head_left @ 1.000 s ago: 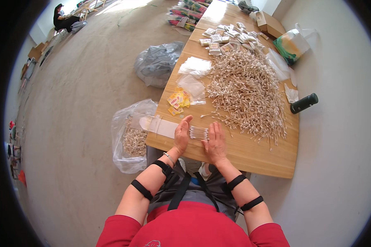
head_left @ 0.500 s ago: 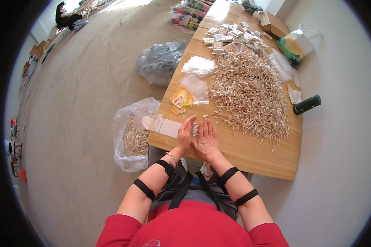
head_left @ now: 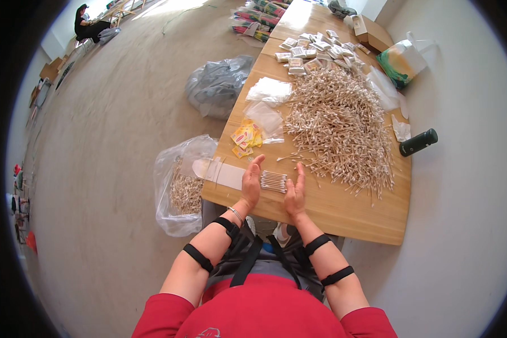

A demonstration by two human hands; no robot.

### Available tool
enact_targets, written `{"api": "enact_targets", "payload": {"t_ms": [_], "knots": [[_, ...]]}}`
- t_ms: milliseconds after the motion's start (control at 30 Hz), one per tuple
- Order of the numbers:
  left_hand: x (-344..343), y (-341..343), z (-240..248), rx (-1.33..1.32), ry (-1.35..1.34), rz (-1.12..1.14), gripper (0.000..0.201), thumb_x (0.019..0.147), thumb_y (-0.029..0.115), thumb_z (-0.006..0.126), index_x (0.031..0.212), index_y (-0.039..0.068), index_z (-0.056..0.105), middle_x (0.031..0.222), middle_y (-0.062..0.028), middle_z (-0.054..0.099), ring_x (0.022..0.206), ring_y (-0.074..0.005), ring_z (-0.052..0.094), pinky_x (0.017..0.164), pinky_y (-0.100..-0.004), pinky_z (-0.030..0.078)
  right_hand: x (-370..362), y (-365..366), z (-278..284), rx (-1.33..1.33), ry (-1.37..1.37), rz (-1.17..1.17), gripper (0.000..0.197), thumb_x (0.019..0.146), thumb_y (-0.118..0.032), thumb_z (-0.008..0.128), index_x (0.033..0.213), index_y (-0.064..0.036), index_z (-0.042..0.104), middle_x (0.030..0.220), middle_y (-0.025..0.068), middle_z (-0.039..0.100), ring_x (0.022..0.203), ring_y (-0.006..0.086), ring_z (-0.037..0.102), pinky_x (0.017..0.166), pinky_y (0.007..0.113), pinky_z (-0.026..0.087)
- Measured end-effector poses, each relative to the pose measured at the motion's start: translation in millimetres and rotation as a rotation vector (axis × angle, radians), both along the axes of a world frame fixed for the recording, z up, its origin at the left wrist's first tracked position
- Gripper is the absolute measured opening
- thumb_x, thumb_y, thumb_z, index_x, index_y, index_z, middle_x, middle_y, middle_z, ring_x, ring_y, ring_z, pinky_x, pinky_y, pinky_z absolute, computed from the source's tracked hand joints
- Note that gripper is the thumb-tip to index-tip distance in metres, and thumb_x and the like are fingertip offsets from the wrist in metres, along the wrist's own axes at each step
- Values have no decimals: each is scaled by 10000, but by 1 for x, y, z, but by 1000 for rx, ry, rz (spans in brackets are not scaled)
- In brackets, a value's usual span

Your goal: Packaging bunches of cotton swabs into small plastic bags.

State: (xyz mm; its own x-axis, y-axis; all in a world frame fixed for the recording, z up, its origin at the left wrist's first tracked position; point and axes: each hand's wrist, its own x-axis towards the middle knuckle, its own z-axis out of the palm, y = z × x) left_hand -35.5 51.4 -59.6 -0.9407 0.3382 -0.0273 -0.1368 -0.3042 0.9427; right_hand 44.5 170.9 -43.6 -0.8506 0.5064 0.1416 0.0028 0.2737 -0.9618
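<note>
A neat row of cotton swabs (head_left: pixel 274 181) lies flat on the table near its front edge, the sticks running left to right. My left hand (head_left: pixel 252 183) stands on its edge at the left ends of the sticks, fingers stretched out. At their right ends is my right hand (head_left: pixel 296 191), palm turned inward and fingers extended. Both hands are open and flank the row. Beyond my right hand spreads a large loose heap of cotton swabs (head_left: pixel 341 121). A white card strip (head_left: pixel 231 175) lies just left of my left hand.
Yellow packets (head_left: pixel 245 137) and clear plastic bags (head_left: pixel 269 90) lie along the left side. Packed swab bundles (head_left: pixel 310 53) are farther back. A dark green bottle (head_left: pixel 418 142) lies by the wall. A clear bag of swabs (head_left: pixel 183 191) stands off the table's left edge.
My right hand has moved right and turned from lying palm down to standing on its edge, uncovering the row of swabs. My left hand has barely moved.
</note>
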Motion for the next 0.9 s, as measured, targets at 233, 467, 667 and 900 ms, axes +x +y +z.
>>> {"api": "enact_targets", "payload": {"t_ms": [233, 467, 667, 900], "knots": [[5, -1, 7, -170, 134, -85, 536, 1011, 403, 348, 1326, -20, 441, 1336, -88, 479, 1181, -148, 439, 1030, -276, 318, -10, -26, -2, -38, 16, 44, 598, 876, -101, 416, 1427, 40, 231, 1493, 216, 232, 1417, 345, 142, 1153, 384, 109], [4, -1, 1, 66, -64, -81, 594, 998, 450, 334, 1367, -14, 383, 1407, -121, 407, 1340, -197, 326, 1124, -327, 207, 1, -9, -4, 588, -144, 89, 683, 907, -247, 473, 1442, 48, 166, 1519, 228, 136, 1422, 362, 98, 1156, 429, 91], [3, 0, 0, 82, -71, -115, 610, 997, 455, 335, 1362, -32, 378, 1412, -130, 397, 1352, -200, 310, 1127, -329, 200, 10, -24, 8, 1012, -600, 379, 892, 874, -540, 479, 1452, 43, 129, 1531, 219, 84, 1432, 346, 42, 1159, 446, 44], [4, -9, -11, -53, 84, -92, 557, 1002, 413, 366, 1326, -36, 423, 1335, -99, 460, 1256, -147, 388, 1076, -270, 275, 16, -29, 8, 975, -492, 350, 757, 890, -428, 495, 1427, 32, 224, 1497, 206, 196, 1409, 342, 133, 1149, 447, 96]]}}
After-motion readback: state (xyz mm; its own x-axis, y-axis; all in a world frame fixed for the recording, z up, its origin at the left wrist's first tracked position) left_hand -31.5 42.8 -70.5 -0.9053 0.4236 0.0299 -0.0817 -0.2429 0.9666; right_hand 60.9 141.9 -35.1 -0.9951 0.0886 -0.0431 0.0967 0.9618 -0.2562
